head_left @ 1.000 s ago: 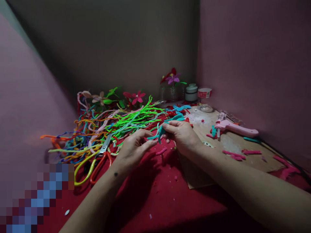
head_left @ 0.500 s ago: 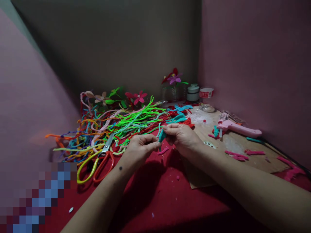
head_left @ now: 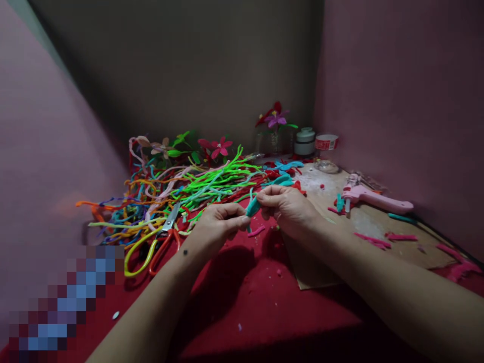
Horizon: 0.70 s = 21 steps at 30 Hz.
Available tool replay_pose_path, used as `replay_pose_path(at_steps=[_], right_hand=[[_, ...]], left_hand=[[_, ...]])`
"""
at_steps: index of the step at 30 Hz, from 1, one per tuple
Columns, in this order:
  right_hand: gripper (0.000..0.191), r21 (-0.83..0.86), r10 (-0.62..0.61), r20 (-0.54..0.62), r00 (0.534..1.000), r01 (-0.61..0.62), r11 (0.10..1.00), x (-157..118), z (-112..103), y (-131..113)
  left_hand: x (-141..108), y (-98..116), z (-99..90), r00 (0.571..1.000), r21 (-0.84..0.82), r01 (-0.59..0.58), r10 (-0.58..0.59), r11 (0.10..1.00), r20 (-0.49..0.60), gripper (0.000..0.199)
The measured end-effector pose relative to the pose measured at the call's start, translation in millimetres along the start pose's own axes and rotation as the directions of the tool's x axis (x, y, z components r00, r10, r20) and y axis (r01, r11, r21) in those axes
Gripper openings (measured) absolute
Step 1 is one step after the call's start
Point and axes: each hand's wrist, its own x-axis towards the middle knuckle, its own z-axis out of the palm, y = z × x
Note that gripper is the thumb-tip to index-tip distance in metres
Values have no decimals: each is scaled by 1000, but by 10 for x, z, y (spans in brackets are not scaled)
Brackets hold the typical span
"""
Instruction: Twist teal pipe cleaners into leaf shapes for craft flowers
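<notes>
Between my two hands is a teal pipe-cleaner petal (head_left: 253, 205), a small fuzzy leaf shape with a loose end sticking up. My left hand (head_left: 223, 222) pinches its lower end between thumb and forefinger. The upper end is held in the fingertips of my right hand (head_left: 283, 204). Both hands hover over the red tablecloth (head_left: 242, 292). Behind them, more teal petals (head_left: 283, 179) lie by a heap of bright green pipe cleaners (head_left: 215, 179). Scissors (head_left: 168, 227) with one yellow and one red handle rest left of my left hand.
A pink hot glue gun (head_left: 374, 197) lies on a cardboard sheet (head_left: 313, 267) at right, near pink pipe-cleaner scraps (head_left: 372, 240). Finished flowers (head_left: 220, 147), a grey-green jar (head_left: 305, 141) and a tape roll (head_left: 326, 142) stand at the back. Tangled coloured pipe cleaners (head_left: 139, 206) spread at left.
The view has shifted slightly, so everything sits a little further right and higher. Both hands keep hold of the teal petal, which has tilted a little between the fingers.
</notes>
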Motion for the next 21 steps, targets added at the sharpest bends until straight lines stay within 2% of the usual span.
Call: replay_pose_path(at_steps=[4, 12, 16, 21], right_hand=[[18, 85, 67, 87, 994, -75, 994, 22, -5, -8], [17, 107, 68, 93, 993, -78, 991, 19, -1, -10], [16, 34, -29, 69, 997, 26, 999, 42, -23, 42], [14, -15, -36, 23, 999, 36, 999, 39, -26, 71]], left_hand=[[13, -34, -33, 995, -173, 48, -32, 984, 95, 19], [21, -64, -54, 985, -271, 86, -41, 959, 165, 18], [23, -54, -47, 992, -230, 74, -47, 970, 119, 21], [17, 32, 12, 1000, -152, -9, 7, 988, -19, 17]])
